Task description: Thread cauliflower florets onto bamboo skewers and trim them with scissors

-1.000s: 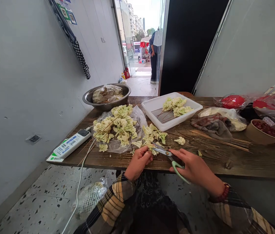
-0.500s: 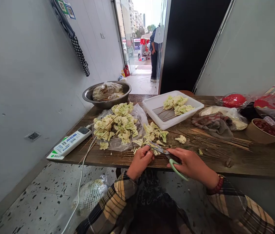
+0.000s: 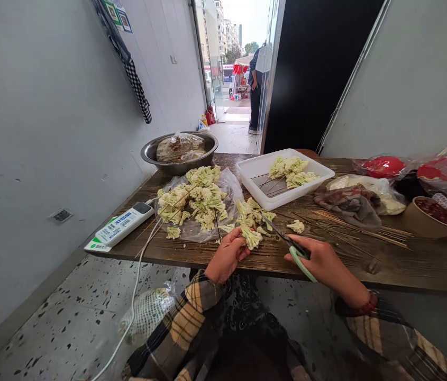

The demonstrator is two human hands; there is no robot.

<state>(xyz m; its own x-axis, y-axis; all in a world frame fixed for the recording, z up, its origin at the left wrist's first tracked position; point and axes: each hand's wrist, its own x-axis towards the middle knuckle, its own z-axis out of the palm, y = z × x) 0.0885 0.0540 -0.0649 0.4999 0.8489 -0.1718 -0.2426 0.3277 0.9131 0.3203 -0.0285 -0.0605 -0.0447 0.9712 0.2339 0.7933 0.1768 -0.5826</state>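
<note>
Over the near edge of the table, my left hand (image 3: 228, 255) pinches a cauliflower floret (image 3: 252, 238). My right hand (image 3: 320, 263) is closed round the green handles of a pair of scissors (image 3: 284, 233). Their blades point up and left, apart from the held floret and close to loose cauliflower pieces (image 3: 250, 212). Left of these, a bigger heap of cauliflower (image 3: 203, 198) lies on a clear plastic bag (image 3: 229, 185), with thin skewers across it. More skewered florets (image 3: 292, 168) rest in a white tray (image 3: 265, 203).
A metal basin (image 3: 147, 153) holding a bagged bundle stands at the back left. A power strip (image 3: 126, 222) with a white cable lies at the left edge. Rightward are bare skewers (image 3: 362, 227), a crumpled cloth (image 3: 352, 203) and a paper bowl (image 3: 421, 217). A person (image 3: 255, 90) stands beyond the doorway.
My right hand has drawn the scissors away to the right from my left hand. The floret in my left hand now shows clearly. The view has shifted slightly.
</note>
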